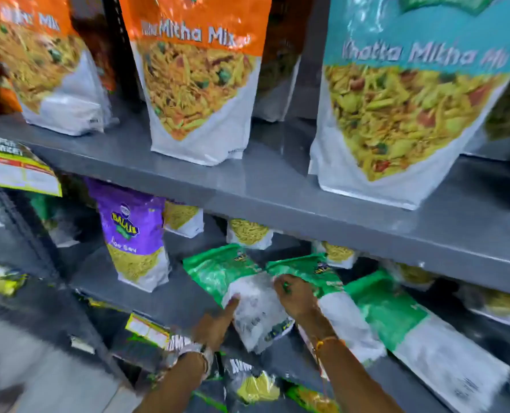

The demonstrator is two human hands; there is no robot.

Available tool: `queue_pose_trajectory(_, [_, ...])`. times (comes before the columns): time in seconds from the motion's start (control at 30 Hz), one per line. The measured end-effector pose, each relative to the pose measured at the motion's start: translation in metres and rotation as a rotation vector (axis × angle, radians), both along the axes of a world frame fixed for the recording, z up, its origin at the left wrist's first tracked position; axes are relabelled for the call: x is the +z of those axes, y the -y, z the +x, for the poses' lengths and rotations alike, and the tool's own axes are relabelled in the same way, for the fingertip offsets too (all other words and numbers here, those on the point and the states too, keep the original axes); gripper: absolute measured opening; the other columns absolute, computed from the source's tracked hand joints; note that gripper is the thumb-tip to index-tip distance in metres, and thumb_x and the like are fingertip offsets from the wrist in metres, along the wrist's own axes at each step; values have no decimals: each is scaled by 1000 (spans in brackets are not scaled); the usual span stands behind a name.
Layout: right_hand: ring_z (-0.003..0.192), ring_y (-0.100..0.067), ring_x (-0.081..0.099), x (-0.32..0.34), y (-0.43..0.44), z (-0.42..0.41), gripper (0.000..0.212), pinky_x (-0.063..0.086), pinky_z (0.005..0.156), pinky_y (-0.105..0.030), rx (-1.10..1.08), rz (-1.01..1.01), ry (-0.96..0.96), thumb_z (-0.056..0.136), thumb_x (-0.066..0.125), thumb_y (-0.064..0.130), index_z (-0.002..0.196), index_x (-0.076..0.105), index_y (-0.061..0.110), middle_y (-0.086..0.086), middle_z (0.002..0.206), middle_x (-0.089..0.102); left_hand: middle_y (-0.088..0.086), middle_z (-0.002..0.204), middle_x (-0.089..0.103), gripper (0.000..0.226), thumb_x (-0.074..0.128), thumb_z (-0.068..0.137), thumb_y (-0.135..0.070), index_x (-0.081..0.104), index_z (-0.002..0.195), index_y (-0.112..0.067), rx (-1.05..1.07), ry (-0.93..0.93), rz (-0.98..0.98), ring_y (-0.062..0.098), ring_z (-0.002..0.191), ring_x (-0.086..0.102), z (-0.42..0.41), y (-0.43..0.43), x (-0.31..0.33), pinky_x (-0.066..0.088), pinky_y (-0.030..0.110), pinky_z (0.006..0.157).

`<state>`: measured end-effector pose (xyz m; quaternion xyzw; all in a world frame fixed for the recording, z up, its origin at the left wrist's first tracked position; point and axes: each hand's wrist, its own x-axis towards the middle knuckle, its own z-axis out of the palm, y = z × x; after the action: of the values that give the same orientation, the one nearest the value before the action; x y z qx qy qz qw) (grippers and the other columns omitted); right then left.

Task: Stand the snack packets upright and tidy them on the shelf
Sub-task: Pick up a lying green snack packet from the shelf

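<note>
— Where are the packets?
— Green packet [247, 290] lies tilted on the lower shelf [170, 302], centre frame.
— And the hands?
— Left hand [215, 323] presses its edge, fingers extended; right hand [295, 296] pinches its top.

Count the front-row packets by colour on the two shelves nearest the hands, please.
Orange packets, upper shelf: 2
Teal packet, upper shelf: 1
Purple packet, lower shelf, upright: 1
Green packets, lower shelf, lying down: 3
Total: 7
</note>
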<state>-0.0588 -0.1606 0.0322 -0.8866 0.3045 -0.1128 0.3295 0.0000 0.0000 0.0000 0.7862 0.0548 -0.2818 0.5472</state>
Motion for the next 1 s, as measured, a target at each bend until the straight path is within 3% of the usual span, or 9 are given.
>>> queue_pose_trajectory(0.07, [108, -36, 59, -4, 2, 8, 33, 45, 88, -37, 22, -4, -124, 94, 46, 27, 103, 64, 1, -23, 114, 66, 23, 61, 53, 86, 65, 46, -78, 65, 70, 5, 52, -105, -76, 31, 60, 54, 2, 11, 2, 40, 42, 62])
queue_pose_trajectory(0.1, [108, -37, 58, -6, 2, 12, 34, 45, 86, -37, 22, -15, -169, 95, 44, 28, 103, 63, 2, -23, 115, 65, 25, 69, 59, 90, 70, 50, -73, 67, 88, 9, 75, -137, -96, 33, 69, 59, 3, 16, 5, 42, 42, 62])
queue_pose_trajectory(0.2, [115, -37, 54, -5, 0, 19, 41, 44, 90, -37, 14, 11, -259, 97, 38, 31, 113, 56, -2, -25, 123, 59, 30, 116, 62, 89, 78, 62, -53, 53, 122, 8, 106, -243, -137, 41, 104, 61, 7, 23, 5, 54, 48, 75])
queue_pose_trajectory(0.33, [111, -35, 57, -5, 1, 24, 38, 48, 88, -35, -41, 69, -269, 94, 41, 29, 109, 59, -1, -24, 120, 61, 14, 67, 67, 33, 80, 67, -30, 65, 83, -5, 72, -361, -236, 30, 67, 60, 17, 19, 5, 49, 30, 58])
queue_pose_trajectory(0.53, [85, -27, 66, -7, -15, 22, 22, 42, 62, -24, -134, 178, -128, 85, 53, 19, 69, 66, 11, -14, 79, 69, 24, 96, 65, 19, 66, 81, -14, 63, 94, 0, -45, -434, -365, 37, 92, 60, 27, 5, 13, 48, 51, 92])
queue_pose_trajectory(0.6, [74, -23, 61, -6, -21, 23, 32, 37, 59, -23, -173, 207, -77, 83, 54, 16, 51, 54, 16, -5, 62, 59, 21, 93, 65, 12, 65, 81, -13, 62, 90, -5, -97, -405, -366, 36, 93, 60, 35, -1, 13, 46, 53, 97])
queue_pose_trajectory(0.73, [84, -14, 61, -3, -34, 28, 12, 41, 72, -19, -230, 351, 84, 82, 65, 14, 90, 71, 9, -9, 92, 73, 13, 90, 66, 6, 66, 79, -15, 62, 84, -13, -163, -355, -352, 30, 84, 61, 45, -15, 12, 49, 42, 86])
queue_pose_trajectory(0.83, [86, -17, 65, 0, -41, 29, 9, 45, 72, -19, -297, 395, 210, 79, 68, 9, 88, 69, 7, -9, 94, 74, 5, 86, 69, 13, 70, 77, -22, 64, 88, -18, -172, -299, -365, 23, 80, 63, 47, -23, 13, 48, 33, 68])
queue_pose_trajectory(1.0, [93, -21, 65, 9, -46, 31, 10, 48, 83, -25, -342, 273, 345, 80, 64, 0, 87, 68, 6, -11, 97, 72, -9, 92, 70, 38, 77, 69, -6, 59, 97, -26, -61, 146, -528, 6, 84, 66, 55, -17, 17, 49, 18, 65])
